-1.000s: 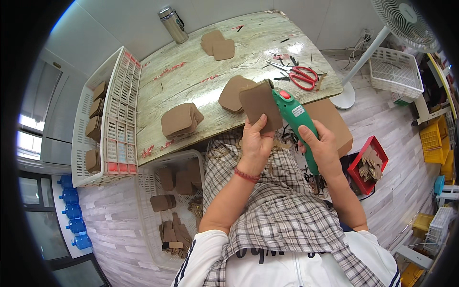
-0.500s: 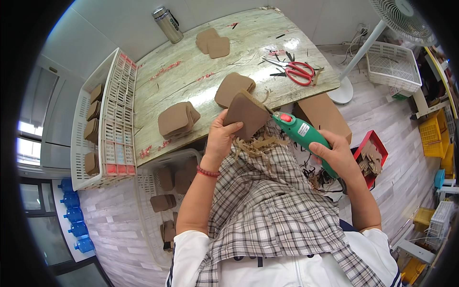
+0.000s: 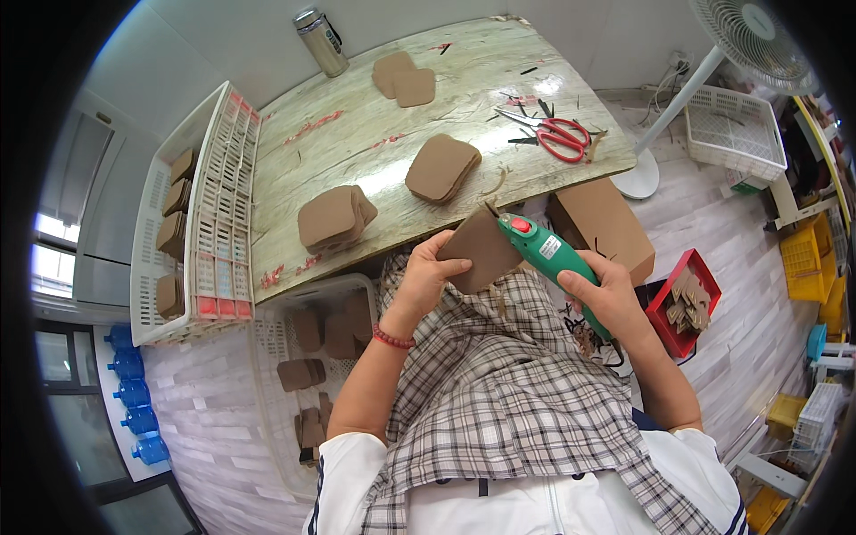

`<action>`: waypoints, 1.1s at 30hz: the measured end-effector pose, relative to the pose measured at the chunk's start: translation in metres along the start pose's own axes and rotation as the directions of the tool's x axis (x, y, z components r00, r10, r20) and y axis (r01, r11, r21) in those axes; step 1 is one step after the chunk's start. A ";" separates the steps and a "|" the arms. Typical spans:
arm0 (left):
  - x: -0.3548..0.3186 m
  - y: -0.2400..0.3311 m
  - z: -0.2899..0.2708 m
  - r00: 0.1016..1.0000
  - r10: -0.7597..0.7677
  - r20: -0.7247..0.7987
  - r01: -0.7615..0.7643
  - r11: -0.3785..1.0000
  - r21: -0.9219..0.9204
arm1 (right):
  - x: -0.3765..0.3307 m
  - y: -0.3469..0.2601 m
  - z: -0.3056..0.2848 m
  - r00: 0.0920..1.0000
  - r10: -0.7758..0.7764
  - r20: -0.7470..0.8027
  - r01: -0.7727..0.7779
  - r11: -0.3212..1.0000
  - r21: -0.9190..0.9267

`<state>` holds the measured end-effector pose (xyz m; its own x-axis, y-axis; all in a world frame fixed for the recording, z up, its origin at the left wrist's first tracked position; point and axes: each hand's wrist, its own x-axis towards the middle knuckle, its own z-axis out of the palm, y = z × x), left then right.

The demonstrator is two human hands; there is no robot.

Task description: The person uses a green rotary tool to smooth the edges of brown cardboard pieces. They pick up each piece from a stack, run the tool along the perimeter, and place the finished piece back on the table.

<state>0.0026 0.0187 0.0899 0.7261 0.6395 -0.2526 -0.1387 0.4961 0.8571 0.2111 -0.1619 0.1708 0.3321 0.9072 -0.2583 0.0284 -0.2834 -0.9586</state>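
Note:
My left hand (image 3: 423,278) pinches a brown rounded-square pad (image 3: 481,251) between thumb and fingers, just off the table's front edge and over my lap. Wrapped in my right hand (image 3: 603,291) is a green hand-held power tool (image 3: 547,251) with a red switch, its thin dark tip at the pad's upper right edge. Whether the tip touches the pad is too small to tell. On the table (image 3: 330,152), a stack of similar pads (image 3: 443,168) lies just beyond my left hand, with another stack (image 3: 330,220) to its left. Beyond them are a few loose pads (image 3: 410,86).
Red-handled scissors (image 3: 560,138) lie among dark scraps at the table's right. A metal flask (image 3: 321,43) stands at the back. A white basket (image 3: 203,214) holds pads at left; another crate (image 3: 267,392) sits below. Right are a cardboard box (image 3: 615,232), red box (image 3: 658,312) and fan (image 3: 704,80).
The held pad has turned and come right and slightly down, uncovering the stack behind it. The tool's tip has shifted slightly left to the pad's edge. Fewer tan shavings show on my lap.

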 end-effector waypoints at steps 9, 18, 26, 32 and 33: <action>-0.012 0.030 -0.017 0.993 0.090 -0.082 -0.043 0.889 0.455 | -0.002 -0.006 -0.010 0.983 0.123 0.139 -0.123 0.992 -0.006; -0.015 0.029 -0.039 0.971 0.190 -0.144 -0.179 0.980 0.086 | -0.006 -0.009 -0.012 0.966 0.159 0.202 -0.164 0.986 0.012; -0.015 0.038 -0.043 0.996 0.082 -0.020 -0.077 0.980 0.184 | -0.008 -0.006 -0.013 0.949 0.190 0.251 -0.191 0.981 -0.021; -0.015 0.038 -0.034 1.000 0.020 -0.008 -0.018 0.972 0.233 | -0.008 -0.005 -0.009 0.953 0.187 0.238 -0.176 0.982 -0.067; -0.015 0.037 -0.032 1.000 0.014 -0.004 -0.012 0.972 0.236 | -0.007 -0.004 -0.008 0.954 0.185 0.237 -0.173 0.983 -0.067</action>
<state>-0.0352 0.0461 0.1112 0.7211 0.6489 -0.2427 0.0154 0.3352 0.9420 0.2156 -0.1698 0.1773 0.0987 0.8867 -0.4517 0.0339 -0.4567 -0.8890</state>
